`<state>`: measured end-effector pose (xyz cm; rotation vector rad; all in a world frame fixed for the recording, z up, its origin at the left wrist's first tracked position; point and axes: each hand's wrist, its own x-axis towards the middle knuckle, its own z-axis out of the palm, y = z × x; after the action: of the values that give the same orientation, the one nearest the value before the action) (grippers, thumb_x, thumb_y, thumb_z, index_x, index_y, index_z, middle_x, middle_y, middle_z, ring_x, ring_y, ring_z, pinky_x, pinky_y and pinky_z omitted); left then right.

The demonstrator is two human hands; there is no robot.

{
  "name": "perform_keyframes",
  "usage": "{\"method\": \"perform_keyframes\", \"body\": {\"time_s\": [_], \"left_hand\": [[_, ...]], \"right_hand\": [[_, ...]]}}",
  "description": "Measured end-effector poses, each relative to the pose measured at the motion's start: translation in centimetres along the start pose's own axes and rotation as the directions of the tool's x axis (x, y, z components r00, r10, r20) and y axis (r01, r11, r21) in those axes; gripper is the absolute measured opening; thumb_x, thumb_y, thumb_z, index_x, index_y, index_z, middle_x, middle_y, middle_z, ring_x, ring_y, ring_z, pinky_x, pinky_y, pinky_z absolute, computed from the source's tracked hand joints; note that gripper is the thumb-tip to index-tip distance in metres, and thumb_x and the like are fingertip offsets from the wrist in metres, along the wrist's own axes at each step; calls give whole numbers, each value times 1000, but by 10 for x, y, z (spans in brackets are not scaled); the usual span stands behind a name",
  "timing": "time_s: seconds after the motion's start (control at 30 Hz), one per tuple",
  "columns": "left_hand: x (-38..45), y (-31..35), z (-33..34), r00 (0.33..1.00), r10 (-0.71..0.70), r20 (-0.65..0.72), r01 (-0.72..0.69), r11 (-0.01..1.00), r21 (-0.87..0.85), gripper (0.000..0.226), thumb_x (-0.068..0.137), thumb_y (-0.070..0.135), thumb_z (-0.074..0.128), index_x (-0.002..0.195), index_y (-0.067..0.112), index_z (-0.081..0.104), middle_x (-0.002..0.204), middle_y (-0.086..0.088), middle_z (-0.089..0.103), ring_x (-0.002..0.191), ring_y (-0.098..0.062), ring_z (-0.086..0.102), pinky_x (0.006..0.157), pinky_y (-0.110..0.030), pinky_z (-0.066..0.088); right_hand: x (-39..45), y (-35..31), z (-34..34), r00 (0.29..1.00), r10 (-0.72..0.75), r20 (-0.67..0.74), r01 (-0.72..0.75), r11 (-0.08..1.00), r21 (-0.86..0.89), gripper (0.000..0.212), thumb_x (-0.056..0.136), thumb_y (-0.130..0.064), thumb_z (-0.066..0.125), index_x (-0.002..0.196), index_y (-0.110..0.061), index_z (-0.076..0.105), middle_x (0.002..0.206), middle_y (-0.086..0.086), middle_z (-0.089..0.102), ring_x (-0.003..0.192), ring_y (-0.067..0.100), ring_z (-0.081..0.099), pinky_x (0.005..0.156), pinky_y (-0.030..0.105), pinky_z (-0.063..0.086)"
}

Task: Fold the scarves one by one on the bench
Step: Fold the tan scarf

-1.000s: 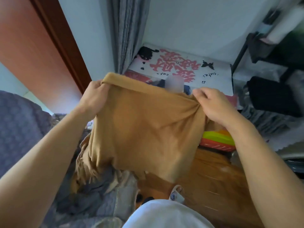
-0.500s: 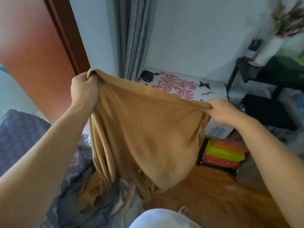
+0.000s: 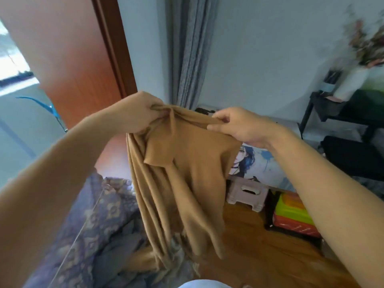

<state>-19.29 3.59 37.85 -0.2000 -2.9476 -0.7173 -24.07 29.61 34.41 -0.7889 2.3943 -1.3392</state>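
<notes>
Both hands are up at chest height with the tan scarf between them: left hand bunches one top corner in curled fingers, right hand pinches the other. It hangs in mid-air, long axis vertical, fringe brushing the heaped blue-grey cloth below. By my reckoning the fold's barely begun, nothing laid flat yet.

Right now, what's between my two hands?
In the head view, only the top edge of the tan scarf spans between the left hand and right hand.
</notes>
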Motion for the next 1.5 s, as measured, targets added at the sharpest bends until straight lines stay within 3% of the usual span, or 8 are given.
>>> {"method": "perform_keyframes", "body": {"time_s": [0.2, 0.33, 0.43, 0.6, 0.83, 1.1, 1.37, 1.5], "left_hand": [[-20, -42, -69, 787, -264, -557, 305, 952, -21, 46, 88, 35, 36, 118, 21, 68, 116, -17, 67, 105, -44, 61, 91, -45, 51], [-47, -69, -91, 536, -406, -740, 594, 805, -11, 37, 87, 23, 46, 118, 24, 67, 118, -24, 65, 110, -49, 61, 93, -52, 52], [-55, -63, -79, 671, -397, -626, 564, 822, 83, 38, 89, 28, 50, 123, 25, 67, 124, -19, 65, 114, -45, 60, 94, -47, 51], [-60, 14, -28, 998, -40, -49, 35, 993, -116, 67, 79, 36, 70, 140, 46, 45, 122, 23, 64, 99, 4, 64, 89, -21, 52], [-55, -8, -28, 982, -113, -149, 116, 993, 12, 13, 92, 27, 70, 85, 16, 72, 78, -3, 67, 66, -18, 57, 62, -29, 46], [-62, -9, -85, 784, -344, -516, 91, 887, -453, 25, 82, 16, 54, 88, 19, 77, 93, -9, 75, 93, -25, 71, 88, -45, 59], [-31, 55, -107, 896, -32, -444, -16, 994, -104, 26, 94, 20, 58, 98, -1, 72, 96, -23, 71, 76, -18, 60, 85, -44, 55], [-27, 54, -126, 858, -4, -513, 4, 1000, -1, 29, 96, 25, 60, 93, -1, 72, 78, -13, 64, 65, -13, 52, 64, -24, 46]], "right_hand": [[-7, 26, 10, 775, 220, 592, -360, 924, 127, 39, 89, 3, 63, 127, 0, 57, 121, 16, 69, 106, 27, 69, 83, 36, 59], [4, 41, -3, 846, 451, 283, -401, 889, -219, 26, 92, -19, 71, 115, -8, 66, 109, 10, 74, 101, 28, 71, 90, 45, 57], [17, 10, 0, 983, 161, -87, -174, 969, -177, 20, 96, -26, 65, 97, -8, 71, 94, 3, 74, 91, 21, 68, 78, 32, 51], [26, -94, 53, 977, -168, 131, 204, 916, -345, 22, 95, -29, 65, 78, -16, 70, 67, -11, 65, 63, 2, 56, 57, 20, 42], [27, -86, 38, 952, 12, 307, -27, 999, 46, 19, 80, -6, 80, 97, -11, 72, 89, 5, 76, 75, 16, 72, 63, 29, 56], [12, 81, 45, 956, 292, 11, -238, 801, -549, 27, 90, -7, 58, 74, -19, 76, 76, 1, 74, 68, 28, 65, 54, 28, 43], [0, 28, 118, 934, 54, 354, -50, 999, -21, 82, 81, -41, 78, 149, -39, 33, 141, -24, 45, 126, 0, 45, 109, 33, 39], [22, 26, 141, 999, 13, -44, -7, 993, 121, 31, 97, -33, 62, 125, -22, 62, 111, -5, 70, 100, 11, 66, 89, 36, 53]]}}
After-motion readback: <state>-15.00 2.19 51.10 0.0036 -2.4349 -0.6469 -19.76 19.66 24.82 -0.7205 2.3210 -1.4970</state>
